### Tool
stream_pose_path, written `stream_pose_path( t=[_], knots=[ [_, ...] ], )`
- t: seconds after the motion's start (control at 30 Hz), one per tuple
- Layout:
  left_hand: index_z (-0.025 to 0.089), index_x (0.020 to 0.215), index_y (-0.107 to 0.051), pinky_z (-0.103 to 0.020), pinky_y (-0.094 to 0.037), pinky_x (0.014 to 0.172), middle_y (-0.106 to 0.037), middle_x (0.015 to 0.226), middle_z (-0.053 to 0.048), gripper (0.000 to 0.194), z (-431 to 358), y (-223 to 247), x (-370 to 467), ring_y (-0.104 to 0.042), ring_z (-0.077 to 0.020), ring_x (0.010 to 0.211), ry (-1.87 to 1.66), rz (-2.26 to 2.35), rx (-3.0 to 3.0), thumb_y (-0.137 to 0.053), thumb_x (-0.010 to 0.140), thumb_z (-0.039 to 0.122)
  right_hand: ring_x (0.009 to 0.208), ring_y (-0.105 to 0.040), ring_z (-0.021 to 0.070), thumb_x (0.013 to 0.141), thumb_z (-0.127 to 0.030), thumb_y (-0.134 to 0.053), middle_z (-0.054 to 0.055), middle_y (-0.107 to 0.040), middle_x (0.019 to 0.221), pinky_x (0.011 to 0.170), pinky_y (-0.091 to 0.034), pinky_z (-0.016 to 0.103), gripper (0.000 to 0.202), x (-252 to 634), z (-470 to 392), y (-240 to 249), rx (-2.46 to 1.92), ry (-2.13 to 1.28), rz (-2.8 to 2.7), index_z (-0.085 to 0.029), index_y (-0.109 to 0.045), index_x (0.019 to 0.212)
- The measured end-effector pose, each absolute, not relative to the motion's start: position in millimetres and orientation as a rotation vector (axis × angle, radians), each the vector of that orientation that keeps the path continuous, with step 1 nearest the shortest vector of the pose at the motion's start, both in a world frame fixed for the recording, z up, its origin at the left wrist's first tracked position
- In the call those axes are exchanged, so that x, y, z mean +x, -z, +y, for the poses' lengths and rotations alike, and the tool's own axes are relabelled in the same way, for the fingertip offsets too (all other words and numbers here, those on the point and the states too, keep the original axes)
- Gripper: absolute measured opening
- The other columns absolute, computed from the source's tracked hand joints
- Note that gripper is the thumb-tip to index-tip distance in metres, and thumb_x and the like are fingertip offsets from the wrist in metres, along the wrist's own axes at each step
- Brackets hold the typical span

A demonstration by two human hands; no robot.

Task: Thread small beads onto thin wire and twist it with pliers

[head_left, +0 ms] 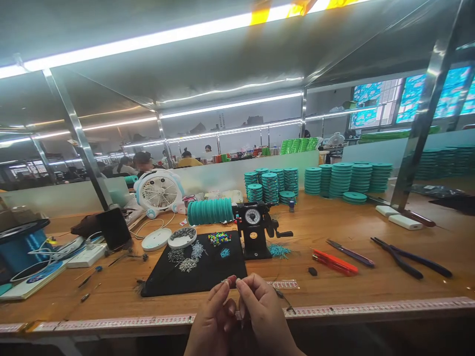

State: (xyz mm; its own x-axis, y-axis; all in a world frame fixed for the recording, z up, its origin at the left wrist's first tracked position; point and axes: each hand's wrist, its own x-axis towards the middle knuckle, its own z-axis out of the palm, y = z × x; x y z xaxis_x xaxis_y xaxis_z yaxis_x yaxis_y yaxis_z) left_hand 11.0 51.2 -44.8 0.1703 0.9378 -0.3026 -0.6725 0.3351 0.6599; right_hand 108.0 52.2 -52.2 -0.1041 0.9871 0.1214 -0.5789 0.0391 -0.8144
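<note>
My left hand (216, 312) and my right hand (260, 307) meet over the table's front edge, thumbs and forefingers pinched close together. Whatever lies between the fingertips is too small to make out. Just beyond them is a black mat (211, 282) with piles of small parts: colourful beads (219, 239), silvery bits (188, 265), clear bits (197, 249) and blue pieces (225, 253). Behind the mat's right side stands a black hand-cranked winder (254, 232) with a dial, and a row of teal spools (210, 211) extends from its left.
Right of the winder lie an orange-red tool (336, 262), a slim knife-like tool (351, 253) and dark-handled pliers (403, 257). Teal spool stacks (341, 179) stand at the back. A white fan (159, 192), a phone (113, 228) and a measuring tape strip (334, 310) are around.
</note>
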Motion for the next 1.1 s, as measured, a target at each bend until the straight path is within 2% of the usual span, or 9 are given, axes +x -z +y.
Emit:
stream_pose_path(
  t=[0.13, 0.33, 0.4, 0.5, 0.63, 0.8, 0.87, 1.0, 1.1],
  knots=[
    [0.015, 0.075, -0.066, -0.016, -0.033, 0.039, -0.048, 0.042, 0.006, 0.029, 48.0, 38.5, 12.7, -0.044, -0.0063, 0.038, -1.243, 0.809, 0.481, -0.083, 0.055, 0.028, 0.039, -0.049, 0.0102, 0.076, -0.051, -0.065, -0.004, -0.052, 0.046, 0.042, -0.036, 0.022, 0.037, 109.1, 54.2, 58.6, -0.645, -1.448, -0.975, -0.018, -0.052, 0.069],
    [0.017, 0.072, -0.064, -0.02, -0.042, 0.048, -0.056, 0.052, 0.002, 0.021, 47.8, 36.2, 9.8, -0.054, -0.0107, 0.047, -1.18, 0.826, 0.35, -0.08, 0.062, 0.026, 0.044, -0.055, 0.0128, 0.067, -0.051, -0.072, 0.0, -0.061, 0.054, 0.046, -0.041, 0.025, 0.039, 112.7, 53.0, 57.5, -0.686, -1.493, -0.989, -0.017, -0.053, 0.065],
    [0.017, 0.062, -0.06, -0.021, -0.041, 0.048, -0.054, 0.05, 0.002, 0.025, 48.4, 40.2, 8.7, -0.052, -0.0103, 0.046, -1.086, 0.768, 0.333, -0.078, 0.063, 0.034, 0.043, -0.056, 0.0137, 0.066, -0.051, -0.073, -0.001, -0.06, 0.051, 0.046, -0.042, 0.025, 0.039, 113.0, 51.1, 52.4, -0.69, -1.496, -0.975, -0.018, -0.052, 0.064],
    [0.016, 0.046, -0.048, -0.02, -0.039, 0.048, -0.042, 0.04, 0.004, 0.042, 49.2, 46.5, 6.8, -0.045, -0.0081, 0.041, -0.936, 0.656, 0.318, -0.074, 0.065, 0.044, 0.043, -0.058, 0.0147, 0.064, -0.049, -0.074, -0.001, -0.06, 0.048, 0.048, -0.045, 0.027, 0.039, 112.7, 48.5, 44.7, -0.635, -1.516, -0.953, -0.018, -0.05, 0.063],
    [0.017, 0.042, -0.041, -0.019, -0.037, 0.048, -0.032, 0.033, 0.007, 0.048, 49.4, 49.4, 4.7, -0.037, -0.0051, 0.036, -0.907, 0.571, 0.312, -0.076, 0.063, 0.043, 0.043, -0.061, 0.0167, 0.066, -0.046, -0.073, 0.002, -0.065, 0.053, 0.048, -0.047, 0.028, 0.037, 111.0, 48.4, 44.9, -0.527, -1.55, -0.957, -0.018, -0.049, 0.061],
    [0.018, 0.041, -0.039, -0.022, -0.037, 0.05, -0.034, 0.033, 0.005, 0.05, 50.5, 49.2, 2.7, -0.043, -0.0087, 0.039, -0.886, 0.623, 0.332, -0.075, 0.063, 0.046, 0.045, -0.064, 0.0196, 0.069, -0.046, -0.071, 0.004, -0.066, 0.054, 0.05, -0.049, 0.031, 0.035, 109.1, 50.2, 52.1, -0.601, -1.484, -0.998, -0.018, -0.051, 0.062],
    [0.019, 0.04, -0.037, -0.022, -0.036, 0.048, -0.034, 0.032, 0.005, 0.052, 51.3, 50.7, 1.7, -0.039, -0.0075, 0.036, -0.891, 0.644, 0.348, -0.075, 0.063, 0.046, 0.048, -0.065, 0.0211, 0.07, -0.046, -0.07, 0.004, -0.066, 0.055, 0.051, -0.05, 0.033, 0.035, 109.1, 49.2, 51.3, -0.591, -1.499, -0.991, -0.017, -0.052, 0.064],
    [0.018, 0.038, -0.035, -0.021, -0.036, 0.049, -0.033, 0.031, 0.006, 0.055, 51.2, 52.6, 0.9, -0.04, -0.007, 0.036, -0.908, 0.648, 0.345, -0.076, 0.062, 0.046, 0.048, -0.065, 0.0201, 0.071, -0.044, -0.071, 0.003, -0.067, 0.058, 0.051, -0.05, 0.032, 0.033, 109.8, 46.1, 47.0, -0.519, -1.544, -0.966, -0.017, -0.051, 0.066],
    [0.018, 0.04, -0.038, -0.022, -0.038, 0.052, -0.033, 0.03, 0.005, 0.053, 50.0, 49.7, 0.8, -0.043, -0.0084, 0.038, -0.851, 0.599, 0.353, -0.071, 0.067, 0.049, 0.049, -0.066, 0.0199, 0.072, -0.042, -0.071, 0.004, -0.068, 0.058, 0.052, -0.051, 0.032, 0.033, 110.1, 44.9, 45.3, -0.517, -1.552, -0.961, -0.017, -0.05, 0.066]
  ],
)
